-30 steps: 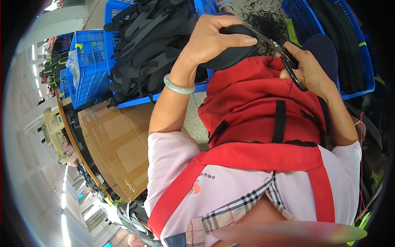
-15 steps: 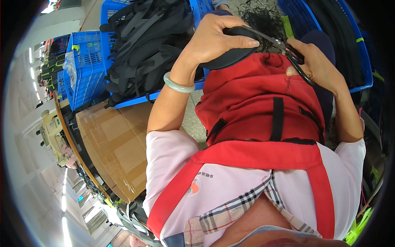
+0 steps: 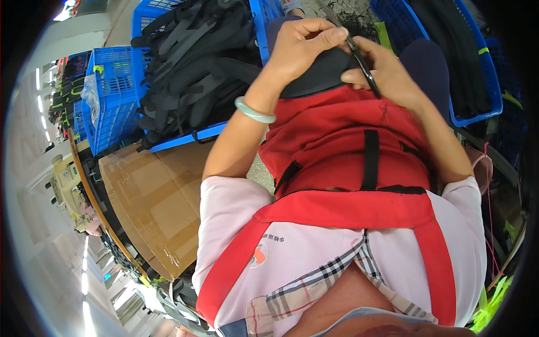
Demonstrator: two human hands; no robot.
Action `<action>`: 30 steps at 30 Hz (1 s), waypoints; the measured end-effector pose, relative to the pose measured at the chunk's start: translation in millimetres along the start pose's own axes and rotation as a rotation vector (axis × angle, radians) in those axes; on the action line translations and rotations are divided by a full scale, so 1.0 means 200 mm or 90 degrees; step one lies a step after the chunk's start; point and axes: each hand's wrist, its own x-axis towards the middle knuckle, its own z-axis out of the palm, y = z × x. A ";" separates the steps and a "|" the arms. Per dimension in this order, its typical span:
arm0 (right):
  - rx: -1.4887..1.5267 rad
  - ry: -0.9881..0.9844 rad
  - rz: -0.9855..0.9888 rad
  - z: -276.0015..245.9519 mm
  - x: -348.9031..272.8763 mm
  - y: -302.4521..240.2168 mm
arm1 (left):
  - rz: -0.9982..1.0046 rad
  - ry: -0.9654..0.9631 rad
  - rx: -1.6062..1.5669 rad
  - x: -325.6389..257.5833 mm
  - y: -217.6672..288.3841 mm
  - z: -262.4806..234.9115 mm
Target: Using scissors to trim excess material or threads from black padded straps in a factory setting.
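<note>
My left hand (image 3: 306, 48), with a pale green bangle (image 3: 255, 110) on its wrist, is closed in a pinch at the edge of a black fabric piece (image 3: 323, 73). That piece lies over my lap on a red apron (image 3: 337, 123). Dark-handled scissors (image 3: 363, 64) are gripped in my right hand (image 3: 384, 73), their blades pointing up beside my left fingertips. Exactly what lies between the left thumb and finger is too small to make out.
A blue crate (image 3: 185, 139) heaped with black straps (image 3: 196, 73) stands to the left, near a cardboard box (image 3: 163, 196). Another blue crate (image 3: 477, 114) holds long black pieces at the right. Black thread scraps (image 3: 359, 19) lie on the floor ahead.
My right hand and the scissors have moved left, close to my left hand. My left hand has shifted slightly, its thumb and finger now pinched together. The scissors point more steeply upward.
</note>
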 end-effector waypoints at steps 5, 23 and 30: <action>0.149 0.045 0.070 -0.02 0.03 0.07 | 0.165 0.326 0.223 -0.11 -0.06 -0.09; 0.259 -0.020 0.052 -0.28 -0.14 0.36 | -0.024 0.318 -0.558 -0.48 -0.28 -0.23; 0.215 0.017 0.088 -0.33 -0.19 0.34 | -0.010 0.321 -0.492 -0.44 -0.20 -0.22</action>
